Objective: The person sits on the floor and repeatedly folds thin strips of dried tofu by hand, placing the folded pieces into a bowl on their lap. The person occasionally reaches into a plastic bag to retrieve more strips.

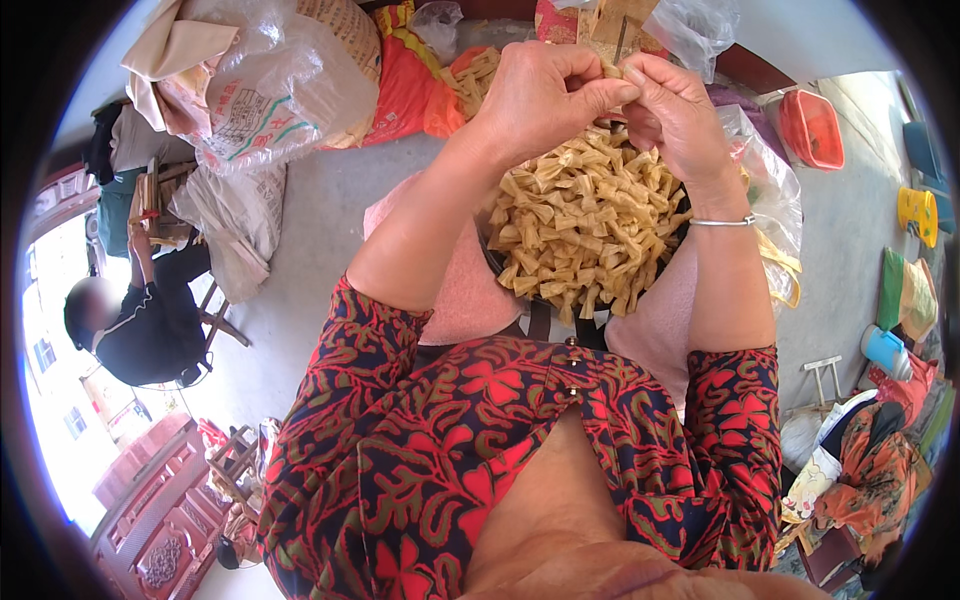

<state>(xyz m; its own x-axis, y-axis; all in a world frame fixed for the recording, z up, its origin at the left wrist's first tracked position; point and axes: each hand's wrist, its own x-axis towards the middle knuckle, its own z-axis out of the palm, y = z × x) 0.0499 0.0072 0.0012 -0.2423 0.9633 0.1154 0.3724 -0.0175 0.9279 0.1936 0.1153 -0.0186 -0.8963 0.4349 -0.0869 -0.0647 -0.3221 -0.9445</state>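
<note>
My left hand (536,94) and my right hand (671,109) meet in front of me, the fingertips of both pinching a small tan piece (613,72). My fingers hide most of it. Just beyond rises a thin dark metal rod (620,41) in front of a wooden board (600,22); whether the piece touches the rod I cannot tell. Below my hands, between my knees, a large heap of yellowish bow-shaped knots (585,217), apparently tofu skin, fills a dark round container (495,262). A silver bangle (722,220) circles my right wrist.
A red plastic bag (409,82) and an orange bag with loose tan strips (472,79) lie beyond my left hand. Clear plastic sacks (300,90) bulge at left. Another person (154,330) sits farther left. Red plastic baskets (810,129) stand at right.
</note>
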